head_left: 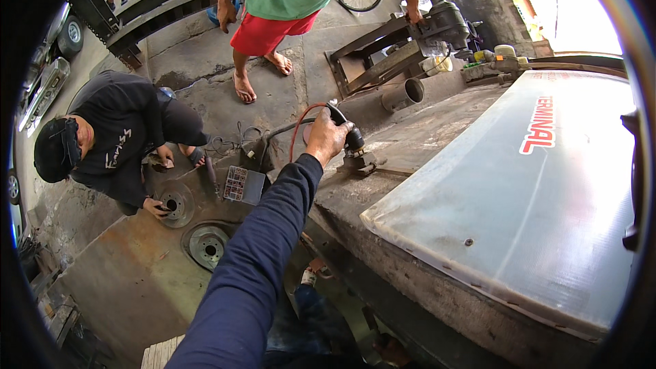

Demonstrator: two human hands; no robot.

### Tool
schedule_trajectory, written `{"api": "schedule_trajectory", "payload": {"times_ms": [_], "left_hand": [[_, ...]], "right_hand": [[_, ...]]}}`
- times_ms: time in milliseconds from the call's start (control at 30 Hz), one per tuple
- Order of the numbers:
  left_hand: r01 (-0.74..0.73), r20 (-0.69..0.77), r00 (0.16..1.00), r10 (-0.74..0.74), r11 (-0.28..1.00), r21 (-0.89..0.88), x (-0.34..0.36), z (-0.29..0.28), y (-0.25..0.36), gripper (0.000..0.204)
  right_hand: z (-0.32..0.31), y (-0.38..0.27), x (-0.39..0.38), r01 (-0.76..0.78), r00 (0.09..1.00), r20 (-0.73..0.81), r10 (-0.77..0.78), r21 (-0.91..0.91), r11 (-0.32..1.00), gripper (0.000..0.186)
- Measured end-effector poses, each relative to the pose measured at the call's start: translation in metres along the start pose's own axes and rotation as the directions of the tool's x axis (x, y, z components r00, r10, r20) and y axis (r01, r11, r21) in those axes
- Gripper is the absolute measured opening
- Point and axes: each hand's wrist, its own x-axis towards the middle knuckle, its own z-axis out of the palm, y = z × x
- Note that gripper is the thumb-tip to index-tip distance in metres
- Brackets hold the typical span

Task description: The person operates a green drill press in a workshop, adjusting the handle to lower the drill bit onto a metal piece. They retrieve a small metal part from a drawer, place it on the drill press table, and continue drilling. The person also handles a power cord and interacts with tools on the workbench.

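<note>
My left hand, at the end of a navy sleeve, is closed on a dark power tool with red and black lines trailing from it. The tool is at a metal fitting on a worn ledge. Low in the view, what seems to be my right hand is dim and partly cropped, so its fingers are unclear. A sorted parts box lies left of my arm, near two round metal discs.
A crouching co-worker in black touches the upper disc. Another person stands beside a metal frame. A large translucent panel fills the right, near an open pipe. Cords lie on the concrete.
</note>
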Motion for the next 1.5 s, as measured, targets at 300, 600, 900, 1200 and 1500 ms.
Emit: {"api": "schedule_trajectory", "payload": {"times_ms": [300,600,900,1200,1500], "left_hand": [[-0.217,-0.021,0.974,0.224,0.96,0.178,0.014,0.014,-0.012,0.046],[0.014,-0.017,1.0,-0.011,0.989,0.146,-0.007,0.018,0.01,0.044],[-0.044,0.03,0.999,0.036,0.939,0.34,-0.005,0.022,0.005,0.048],[0.076,0.033,0.996,-0.086,0.968,0.238,-0.011,0.012,0.003,0.05],[-0.114,-0.029,0.992,0.12,0.98,0.162,-0.023,-0.006,-0.016,0.04]], "right_hand": [[-0.007,-0.003,0.041,0.053,0.993,-0.105,-0.058,-0.056,0.997,0.043],[-0.019,-0.012,0.057,0.063,0.987,-0.141,-0.073,-0.076,0.995,0.047],[0.002,0.027,0.046,0.161,0.949,-0.232,-0.216,-0.233,0.959,0.051],[-0.038,0.021,0.061,0.234,0.971,0.126,-0.203,-0.333,0.913,0.057],[-0.082,0.009,0.071,0.017,0.986,0.166,-0.01,-0.042,0.999,0.052]]}}
